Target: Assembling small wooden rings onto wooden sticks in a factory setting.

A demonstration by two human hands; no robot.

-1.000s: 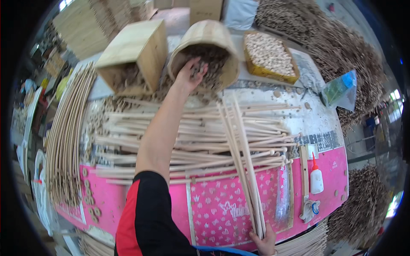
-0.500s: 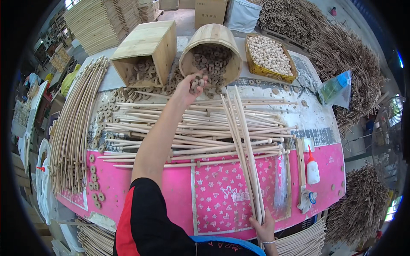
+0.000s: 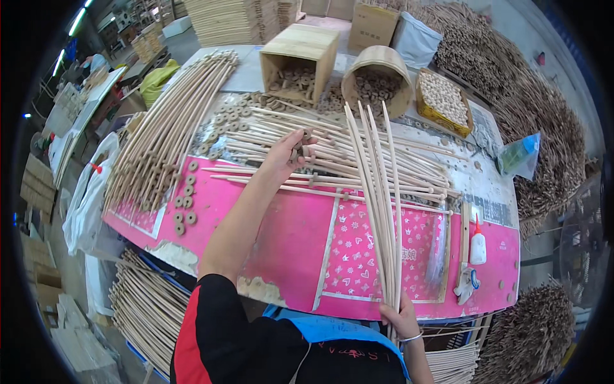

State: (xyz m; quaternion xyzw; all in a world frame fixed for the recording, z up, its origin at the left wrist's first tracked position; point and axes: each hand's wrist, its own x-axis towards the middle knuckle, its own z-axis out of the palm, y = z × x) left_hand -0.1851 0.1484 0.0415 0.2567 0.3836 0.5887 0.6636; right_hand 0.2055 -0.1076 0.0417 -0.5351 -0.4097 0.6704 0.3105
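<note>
My left hand [image 3: 286, 155] is curled around several small brown wooden rings [image 3: 307, 135], above the sticks in the middle of the table. My right hand [image 3: 402, 318] grips a bundle of pale wooden sticks [image 3: 378, 224] by their lower ends at the table's near edge. Those sticks slant away from me and fan apart toward their tips. Beneath them many loose sticks with knobbed ends [image 3: 332, 157] lie crosswise. Farther back, a wooden bucket [image 3: 366, 59] on its side and a square wooden box [image 3: 306, 48] face me, both with rings inside.
Sticks fitted with rings [image 3: 169, 128] are piled at left, near loose rings [image 3: 190, 180] on the pink cover [image 3: 281, 249]. A yellow box of wooden beads [image 3: 425, 115] stands back right. At right are a glue bottle [image 3: 478, 246] and a green plastic bag [image 3: 521, 155].
My left hand has drawn back from the bucket toward me with the rings in it. My right hand still holds the sticks, now spread more at the tips. The view has turned left.
</note>
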